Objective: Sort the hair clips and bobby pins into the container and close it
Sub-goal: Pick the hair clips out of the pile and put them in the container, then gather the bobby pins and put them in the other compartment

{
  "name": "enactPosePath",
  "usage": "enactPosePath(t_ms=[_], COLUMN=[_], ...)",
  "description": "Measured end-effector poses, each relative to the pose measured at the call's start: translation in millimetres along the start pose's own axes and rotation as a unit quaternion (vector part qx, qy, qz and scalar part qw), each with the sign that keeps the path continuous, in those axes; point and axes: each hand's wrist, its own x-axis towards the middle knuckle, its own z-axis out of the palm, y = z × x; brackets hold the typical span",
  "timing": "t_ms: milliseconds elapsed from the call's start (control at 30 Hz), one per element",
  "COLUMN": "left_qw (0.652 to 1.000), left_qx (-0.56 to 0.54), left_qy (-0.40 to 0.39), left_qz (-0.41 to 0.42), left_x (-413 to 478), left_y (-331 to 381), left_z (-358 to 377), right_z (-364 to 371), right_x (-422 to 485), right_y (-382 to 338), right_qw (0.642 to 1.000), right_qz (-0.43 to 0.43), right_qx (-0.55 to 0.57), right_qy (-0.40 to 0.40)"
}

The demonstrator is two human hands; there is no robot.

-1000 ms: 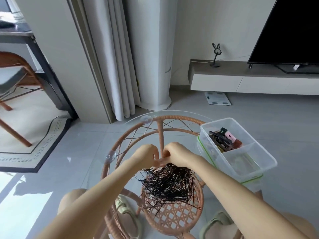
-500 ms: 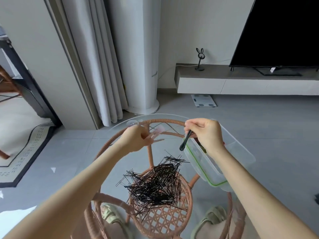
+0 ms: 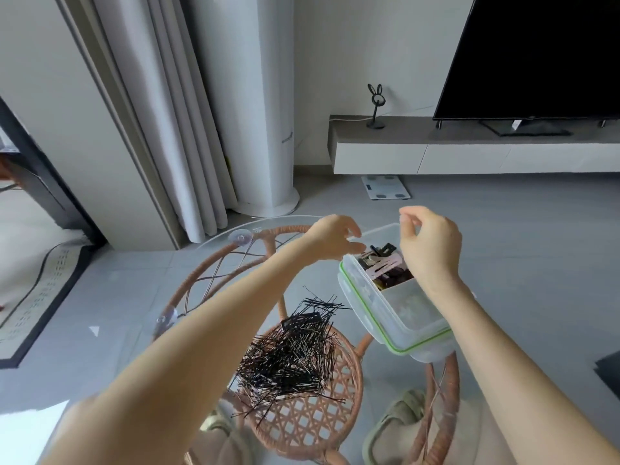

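Head view: the left hand (image 3: pixel 335 241) reached over the far corner of the clear divided container (image 3: pixel 365 297). Its fingers (image 3: pixel 355 246) were partly curled with a gap between them and nothing visible in it. The right hand (image 3: pixel 431 253) hung above the container's far side. Its thumb and forefinger tips (image 3: pixel 406 217) were drawn close together, and whether a pin was held there could not be told.

Just below and between both sets of fingertips, the far compartment held hair clips (image 3: pixel 385 267), pink, black and brown, lying loosely on one another. The compartment nearer the wrists showed nothing inside. The container sat on its green-edged lid (image 3: pixel 432 355), so closing had not begun.

Well back from the fingers, under the left forearm, the bobby pins (image 3: pixel 292 357) lay in a tangled heap on the glass tabletop (image 3: pixel 214 238), with what looked like a flat black clip (image 3: pixel 300 322) at the heap's far edge.

The pins were probably light, thin, springy and slick on glass. A pinch on a small bundle at mid-length would likely hold better than picking at single ends. The clips looked stiff enough to take by the body.
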Motion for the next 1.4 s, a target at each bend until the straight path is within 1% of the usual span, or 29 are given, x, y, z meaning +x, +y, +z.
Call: enactPosePath(t_ms=[33,67,100,167,200,233,333,433,500,567,633,733,800,867,933,967,1000,1067,1100,1133,1167,1200,1233,1267,1300,1333,1367,1400], left_qw=[1.000,0.999,0.998,0.993,0.992,0.990,0.986,0.981,0.980,0.980,0.979,0.976,0.975,0.974,0.975,0.975,0.975,0.973,0.971,0.969,0.966,0.964,0.962,0.962,0.961,0.962,0.963,0.964], left_qx=[0.012,0.031,0.050,0.078,0.083,0.085,0.074,0.070,0.066,0.052,0.041,0.023,0.011,0.007,0.013,0.016,0.018,0.022,0.029,0.037,0.044,0.052,0.061,0.072,0.084,0.092,0.091,0.085], left_qy=[0.001,-0.004,-0.013,-0.030,-0.027,-0.013,0.041,0.070,0.074,0.085,0.107,0.140,0.159,0.173,0.179,0.181,0.183,0.195,0.206,0.218,0.224,0.223,0.212,0.198,0.189,0.182,0.179,0.175], left_qz=[-0.007,-0.020,-0.038,-0.078,-0.096,-0.111,-0.144,-0.165,-0.172,-0.175,-0.172,-0.164,-0.157,-0.144,-0.131,-0.127,-0.124,-0.118,-0.114,-0.114,-0.123,-0.138,-0.158,-0.176,-0.184,-0.184,-0.182,-0.180], left_x=[-7.1,-15.8,-26.0,-50.3,-63.0,-75.5,-109.5,-134.2,-144.0,-148.7,-150.2,-148.5,-145.4,-141.4,-135.9,-133.2,-130.7,-129.4,-130.9,-134.3,-139.7,-145.8,-153.6,-161.2,-167.3,-171.3,-173.2,-173.0], left_y=[-8.9,-19.5,-31.8,-59.3,-73.1,-85.3,-111.2,-126.1,-135.3,-142.7,-148.2,-152.1,-151.3,-148.6,-143.2,-139.9,-137.7,-135.4,-137.0,-140.1,-144.3,-149.0,-154.0,-157.9,-160.0,-160.1,-157.9,-154.4], left_z=[-3.0,-5.7,-7.0,-6.7,-5.6,-4.1,-0.9,1.8,4.4,7.8,11.1,16.7,20.5,23.1,24.5,25.0,25.5,26.2,27.2,28.2,29.6,31.5,35.4,40.6,46.3,52.6,58.9,64.9], right_z=[-0.1,1.4,5.2,22.4,34.1,47.0,78.7,92.9,94.1,91.1,82.0,59.4,41.1,25.2,14.7,11.8,10.0,8.4,7.1,7.0,7.4,8.9,14.4,23.2,33.4,46.5,59.6,71.5], right_x=[-8.5,-19.0,-31.4,-57.6,-69.2,-78.3,-90.2,-89.0,-89.0,-88.2,-86.2,-81.1,-72.6,-57.6,-36.0,-25.1,-16.5,-12.8,-17.3,-26.2,-40.4,-57.2,-76.0,-93.4,-107.3,-116.7,-121.3,-123.5], right_y=[-8.3,-16.9,-25.4,-38.9,-43.8,-46.4,-52.4,-57.6,-62.8,-65.8,-68.0,-66.9,-58.6,-43.7,-23.6,-14.8,-7.8,0.3,0.0,-2.2,-6.7,-12.6,-17.7,-20.6,-21.5,-18.9,-15.5,-13.7], right_qw=[0.999,0.995,0.984,0.937,0.915,0.899,0.869,0.845,0.837,0.851,0.871,0.890,0.915,0.949,0.981,0.990,0.992,0.987,0.986,0.987,0.985,0.978,0.963,0.943,0.922,0.907,0.898,0.894], right_qz=[-0.028,-0.059,-0.089,-0.129,-0.141,-0.150,-0.188,-0.184,-0.192,-0.186,-0.159,-0.092,-0.035,0.006,0.013,0.020,0.027,0.023,0.002,-0.027,-0.056,-0.079,-0.089,-0.092,-0.089,-0.079,-0.066,-0.057], right_qx=[0.017,0.032,0.042,0.040,0.029,0.009,-0.071,-0.089,-0.091,-0.071,-0.021,0.090,0.158,0.182,0.124,0.077,0.027,-0.058,-0.072,-0.057,-0.018,0.031,0.069,0.085,0.073,0.043,0.003,-0.040], right_qy=[-0.024,-0.074,-0.152,-0.322,-0.378,-0.411,-0.452,-0.493,-0.505,-0.486,-0.464,-0.438,-0.369,-0.258,-0.146,-0.119,-0.119,-0.150,-0.153,-0.150,-0.160,-0.190,-0.243,-0.309,-0.369,-0.412,-0.436,-0.443])
